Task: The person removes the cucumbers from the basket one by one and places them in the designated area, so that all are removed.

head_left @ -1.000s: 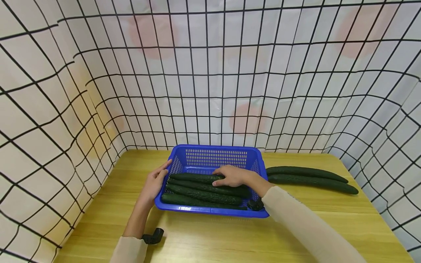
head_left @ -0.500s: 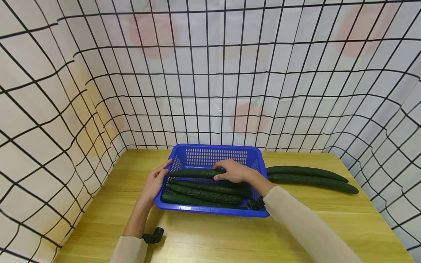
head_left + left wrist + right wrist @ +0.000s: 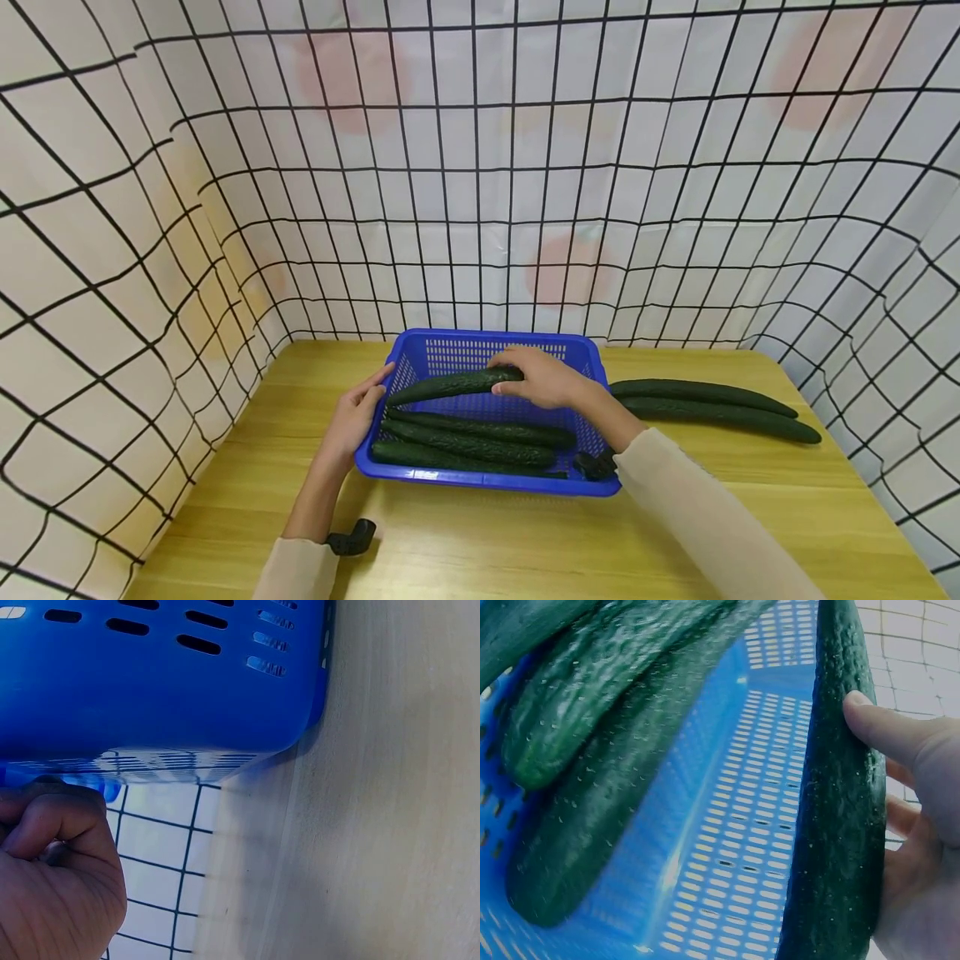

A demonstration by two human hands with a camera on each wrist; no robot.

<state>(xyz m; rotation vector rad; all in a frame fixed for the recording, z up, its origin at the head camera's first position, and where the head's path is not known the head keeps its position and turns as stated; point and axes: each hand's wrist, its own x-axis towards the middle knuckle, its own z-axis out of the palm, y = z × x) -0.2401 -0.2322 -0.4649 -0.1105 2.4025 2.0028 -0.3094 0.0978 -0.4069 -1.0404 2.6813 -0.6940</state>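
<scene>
In the head view a blue plastic basket (image 3: 480, 477) holds several dark green cucumbers (image 3: 480, 430) lying side by side near its front. My right hand (image 3: 546, 379) grips another cucumber (image 3: 450, 385) near its right end and holds it tilted, right end raised, above the basket floor. The right wrist view shows the thumb pressed along this cucumber (image 3: 836, 802), with the fingers partly hidden behind it. My left hand (image 3: 356, 417) grips the basket's left rim; fingers of the left hand (image 3: 60, 870) curl at the edge in the left wrist view.
Two more cucumbers (image 3: 705, 392) lie together on the wooden table (image 3: 480, 542), right of the basket. A white sheet with a black grid (image 3: 495, 192) walls the back and sides. A black wrist device (image 3: 352, 537) sits by the left sleeve.
My right hand has lifted one cucumber away from the others, backward and up, its right end rising higher. My left hand stays on the basket rim.
</scene>
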